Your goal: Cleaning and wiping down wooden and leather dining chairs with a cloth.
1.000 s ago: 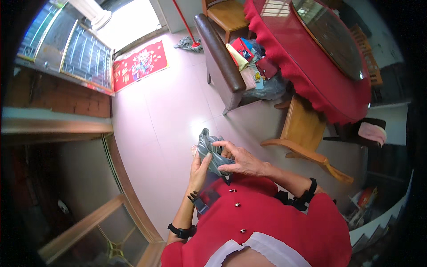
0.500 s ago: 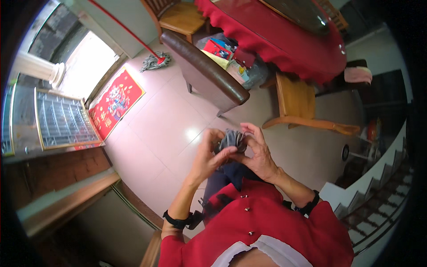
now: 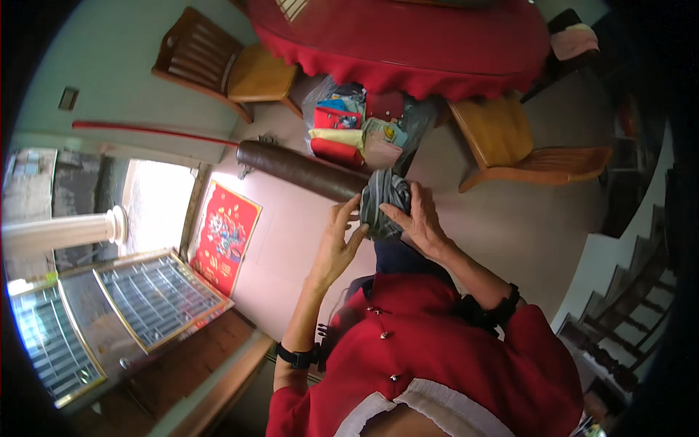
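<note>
1. A round table [image 3: 408, 44] covered with a red cloth is seen at the top.
2. Two wooden chairs [image 3: 226, 69] [image 3: 524, 142] are set just beside the table, one on either side.
3. A heap of coloured bags [image 3: 357, 127] is piled under the table's edge.
4. A dark brown padded roll [image 3: 298, 169] is laid near the heap.
5. A red poster [image 3: 224, 237] is placed well apart from the table, by a metal-barred gate [image 3: 156, 295].

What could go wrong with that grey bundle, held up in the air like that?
The grey folded cloth is held in mid-air, with nothing beneath it but the floor. The right hand wraps it, but the left hand touches only with its fingertips, so the grip looks light and a fold might slip loose or drop. The brown chair back is close by and could catch it.
</note>
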The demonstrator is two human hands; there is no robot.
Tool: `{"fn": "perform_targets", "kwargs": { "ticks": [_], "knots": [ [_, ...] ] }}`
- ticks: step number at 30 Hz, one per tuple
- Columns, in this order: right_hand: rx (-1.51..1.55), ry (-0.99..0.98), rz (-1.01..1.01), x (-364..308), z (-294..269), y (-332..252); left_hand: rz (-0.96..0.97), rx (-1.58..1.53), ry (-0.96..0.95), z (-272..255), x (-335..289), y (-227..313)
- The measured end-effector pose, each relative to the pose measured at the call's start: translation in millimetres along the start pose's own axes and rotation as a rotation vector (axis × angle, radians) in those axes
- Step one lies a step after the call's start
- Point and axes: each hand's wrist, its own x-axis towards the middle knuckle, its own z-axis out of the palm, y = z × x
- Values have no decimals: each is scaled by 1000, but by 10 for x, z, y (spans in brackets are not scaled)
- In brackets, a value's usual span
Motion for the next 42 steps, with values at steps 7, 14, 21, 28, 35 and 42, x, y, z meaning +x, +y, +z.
{"fn": "perform_targets", "kwargs": {
  "ticks": [7, 14, 21, 28, 35, 42],
  "knots": [
    [-69, -48, -144, -61, -71, -214, 121, 216, -167, -332, 360, -42],
    [-77, -76, -14, -159, 99, -322, 196, 324, 259, -1170, 933, -344],
    [-263, 80, 253, -185, 405, -622, 199, 206, 365, -1983, 1430, -1002],
    [-425, 206, 303, 39, 999, -906, -72, -203, 72, -1861, 1517, -1115],
    [-367, 99, -37, 1071, 2168, -1416, -116, -525, -164, -2038, 1515, -1173],
    [-245, 67, -95, 1265, 2249, -1553, -176, -579, -75, -1988, 1538, -1248]
  ]
}}
